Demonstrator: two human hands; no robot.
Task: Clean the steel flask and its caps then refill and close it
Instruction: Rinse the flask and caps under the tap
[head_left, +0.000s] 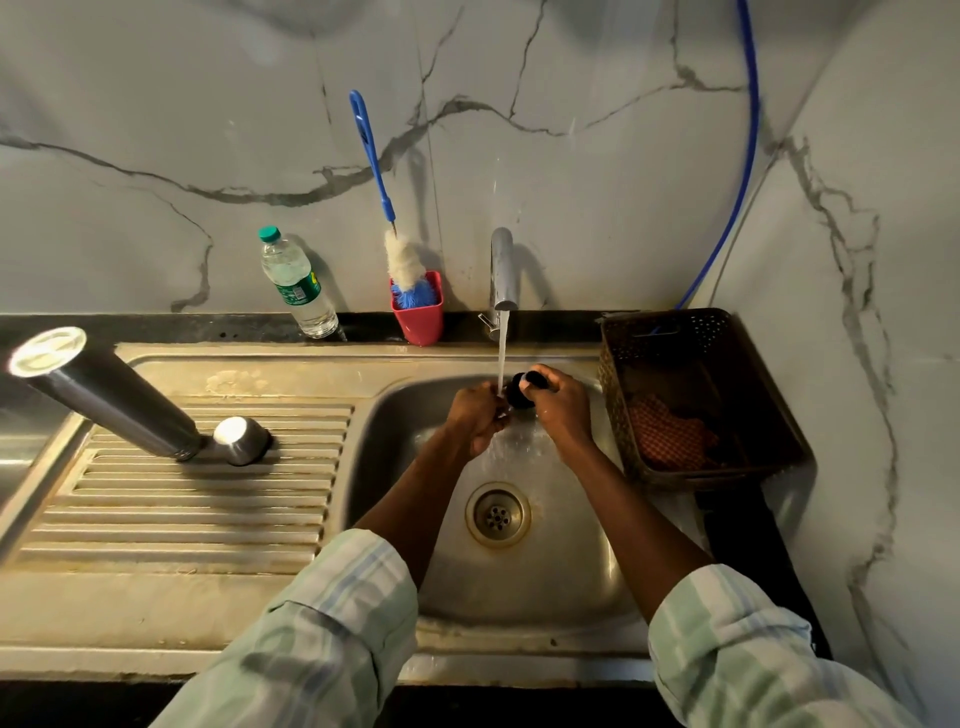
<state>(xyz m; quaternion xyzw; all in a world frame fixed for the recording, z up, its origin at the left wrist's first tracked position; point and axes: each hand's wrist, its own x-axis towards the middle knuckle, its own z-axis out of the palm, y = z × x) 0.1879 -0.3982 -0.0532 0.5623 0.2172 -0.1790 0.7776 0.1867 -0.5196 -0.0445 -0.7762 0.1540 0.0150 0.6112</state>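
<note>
The steel flask (106, 395) stands upside down on the ribbed drainboard at the left. Beside its mouth sits a steel cup cap (240, 440), also inverted. Over the sink bowl, my right hand (563, 410) grips a black inner cap (519, 391) under the running tap water. My left hand (478, 418) has curled fingers touching the cap's left side in the stream; its fingertips are hidden by the water.
The tap (503, 270) runs at the back of the sink (395, 431). A bottle brush in a red cup (418, 312) and a plastic water bottle (297, 285) stand against the wall. A brown basket (691, 400) with a checked cloth sits right.
</note>
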